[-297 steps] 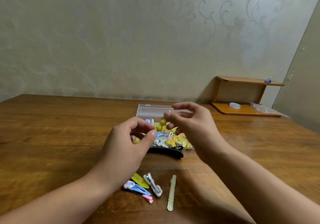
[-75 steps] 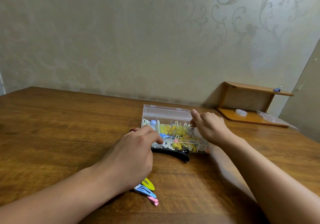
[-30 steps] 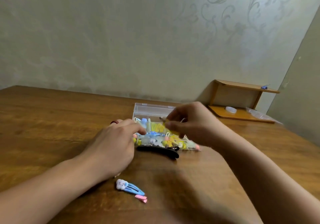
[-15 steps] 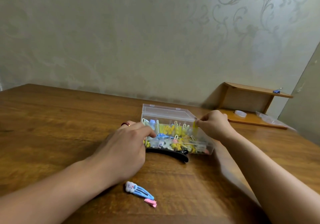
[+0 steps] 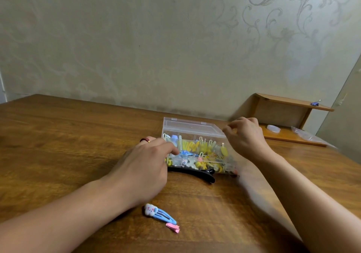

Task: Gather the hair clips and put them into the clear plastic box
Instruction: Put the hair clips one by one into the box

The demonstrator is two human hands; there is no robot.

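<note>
The clear plastic box (image 5: pixel 195 133) stands mid-table with its lid tipped back, full of yellow, blue and white hair clips. A long black clip (image 5: pixel 195 173) lies against its front wall. Nearer to me lie a blue snap clip with a white cloud (image 5: pixel 159 214) and a small pink clip (image 5: pixel 173 227). My left hand (image 5: pixel 144 166), wearing a red ring, rests against the box's left end with the index finger over the rim. My right hand (image 5: pixel 246 135) hovers over the box's right end, fingers loosely curled, holding nothing I can see.
A small wooden shelf (image 5: pixel 289 104) stands at the back right against the wall, with a blue binder clip (image 5: pixel 315 103) on top, a white disc (image 5: pixel 273 129) and a plastic bag (image 5: pixel 306 136) on its base. The wooden table (image 5: pixel 58 145) stretches left.
My right hand has lifted off the box's right end and holds no clip now. The yellow, silver and long pale clips seen earlier near me are gone from the table. My left hand stays at the box.
</note>
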